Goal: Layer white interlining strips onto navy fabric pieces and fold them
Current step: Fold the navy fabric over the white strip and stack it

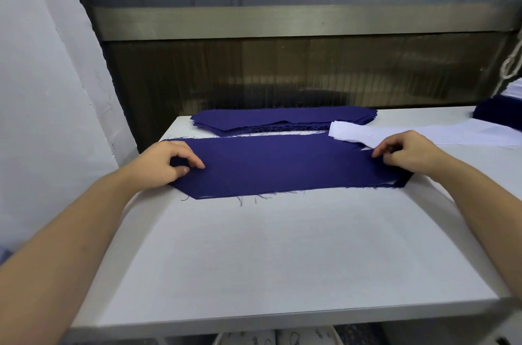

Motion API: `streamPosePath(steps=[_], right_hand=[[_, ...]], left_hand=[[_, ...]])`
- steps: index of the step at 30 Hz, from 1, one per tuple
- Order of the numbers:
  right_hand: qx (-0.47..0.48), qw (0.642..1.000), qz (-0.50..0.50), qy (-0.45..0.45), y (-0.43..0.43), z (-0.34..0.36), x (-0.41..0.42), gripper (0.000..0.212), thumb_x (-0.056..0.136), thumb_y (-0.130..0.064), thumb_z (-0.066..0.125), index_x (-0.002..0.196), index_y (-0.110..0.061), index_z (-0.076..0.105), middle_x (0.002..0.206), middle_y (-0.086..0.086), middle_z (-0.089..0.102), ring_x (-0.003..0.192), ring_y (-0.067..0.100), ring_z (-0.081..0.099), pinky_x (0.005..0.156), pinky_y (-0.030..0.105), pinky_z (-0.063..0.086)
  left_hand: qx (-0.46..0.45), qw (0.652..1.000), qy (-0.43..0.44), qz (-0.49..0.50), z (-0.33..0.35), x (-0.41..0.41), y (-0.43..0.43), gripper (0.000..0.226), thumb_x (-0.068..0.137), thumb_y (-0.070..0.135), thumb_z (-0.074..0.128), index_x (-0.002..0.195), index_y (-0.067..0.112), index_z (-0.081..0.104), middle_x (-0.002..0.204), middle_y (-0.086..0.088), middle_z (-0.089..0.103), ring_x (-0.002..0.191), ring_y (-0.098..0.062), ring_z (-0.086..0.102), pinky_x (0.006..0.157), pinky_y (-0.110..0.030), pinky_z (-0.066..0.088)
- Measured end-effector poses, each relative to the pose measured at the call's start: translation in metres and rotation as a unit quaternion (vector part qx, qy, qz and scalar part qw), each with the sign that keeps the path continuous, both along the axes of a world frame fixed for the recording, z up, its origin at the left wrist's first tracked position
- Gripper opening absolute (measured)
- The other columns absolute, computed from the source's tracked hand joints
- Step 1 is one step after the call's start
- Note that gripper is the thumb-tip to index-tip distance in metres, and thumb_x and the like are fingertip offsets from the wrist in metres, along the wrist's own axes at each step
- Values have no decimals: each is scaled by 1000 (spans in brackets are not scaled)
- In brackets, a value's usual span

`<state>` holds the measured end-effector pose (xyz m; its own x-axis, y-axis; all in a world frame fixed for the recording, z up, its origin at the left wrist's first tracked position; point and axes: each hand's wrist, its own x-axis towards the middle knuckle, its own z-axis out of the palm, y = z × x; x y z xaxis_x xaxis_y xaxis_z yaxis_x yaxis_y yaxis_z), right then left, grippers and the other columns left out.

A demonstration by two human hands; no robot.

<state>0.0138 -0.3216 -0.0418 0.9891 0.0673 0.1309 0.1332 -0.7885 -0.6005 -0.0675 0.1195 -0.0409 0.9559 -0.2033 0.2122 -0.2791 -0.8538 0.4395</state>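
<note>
A long navy fabric piece [282,166] lies flat across the white table [282,254], its ends cut at an angle. A thin white edge shows beneath it along the far side and at the right corner. My left hand [166,164] rests on its left end, fingers curled and pinching the cloth. My right hand [409,152] pinches the cloth at its right end. Behind lies a stack of navy pieces [282,119], and white interlining strips [423,135] lie to its right.
A dark machine front with a metal bar [282,23] rises behind the table. More navy cloth [497,116] sits at the far right edge. A white wall stands on the left. White shoes [276,337] show below the table's front edge.
</note>
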Motion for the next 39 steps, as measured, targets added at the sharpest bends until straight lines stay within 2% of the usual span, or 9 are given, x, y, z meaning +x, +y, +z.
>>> streamPosePath(steps=[9, 13, 15, 19, 25, 29, 32, 34, 39], right_hand=[[-34, 999, -25, 8, -5, 0, 2, 27, 79, 4, 54, 75, -19, 68, 64, -1, 57, 62, 13, 48, 53, 23, 34], [-83, 995, -59, 15, -9, -4, 10, 7, 84, -23, 64, 91, -23, 61, 88, 4, 59, 94, 25, 51, 74, 31, 39], [-144, 986, -81, 27, -11, -7, 12, 17, 87, -40, 61, 97, -27, 57, 103, 4, 56, 111, 30, 41, 84, 35, 34], [-209, 968, -128, 52, -11, -10, 11, 34, 92, -51, 49, 114, -27, 58, 119, 6, 50, 118, 30, 33, 81, 35, 24], [-195, 969, -140, 59, -11, -7, 10, 22, 88, -47, 57, 103, -31, 56, 107, -1, 53, 111, 25, 36, 80, 34, 21], [-161, 974, -136, 82, -12, -5, 9, 17, 85, -44, 62, 88, -31, 52, 99, -4, 55, 100, 22, 41, 82, 34, 22], [-100, 984, -110, 100, -13, -4, 10, 16, 83, -34, 68, 82, -25, 55, 94, -1, 60, 99, 25, 53, 95, 41, 34], [-51, 989, -83, 107, -11, -4, 9, 10, 84, -21, 68, 80, -16, 59, 88, 4, 62, 87, 25, 56, 85, 39, 43], [-4, 996, -59, 73, -6, 2, 4, 10, 85, -4, 65, 79, -9, 58, 77, 7, 57, 72, 23, 51, 62, 29, 38]], left_hand=[[17, 1000, 7, -2, -3, 2, 2, 46, 83, -7, 63, 86, 39, 65, 100, 12, 61, 100, -9, 56, 96, -28, 43], [38, 999, -1, 18, -5, 5, 2, 27, 84, 17, 69, 104, 35, 64, 110, 9, 57, 106, -9, 51, 92, -24, 39], [64, 997, 2, 36, -6, 6, 2, 33, 84, 26, 69, 116, 31, 62, 115, 8, 53, 107, -9, 48, 90, -23, 37], [92, 993, 7, 69, -6, 7, 0, 45, 83, 32, 70, 125, 26, 58, 117, 5, 56, 105, -10, 48, 91, -27, 40], [83, 993, 17, 79, -5, 9, -2, 37, 81, 28, 73, 116, 24, 63, 90, 9, 55, 91, -14, 54, 84, -32, 46], [80, 993, 20, 83, -7, 10, -1, 26, 82, 29, 71, 106, 23, 63, 97, 2, 55, 89, -13, 53, 79, -24, 41], [92, 993, 15, 76, -7, 11, -4, 16, 85, 29, 68, 97, 22, 59, 101, 1, 54, 95, -15, 51, 86, -28, 43], [96, 993, 16, 70, -7, 11, -6, 13, 86, 25, 67, 88, 24, 54, 98, 2, 55, 94, -17, 51, 85, -30, 43], [86, 994, 2, 70, -7, 11, -10, 28, 89, 15, 63, 76, 31, 44, 83, 9, 54, 82, -16, 51, 73, -26, 38]])
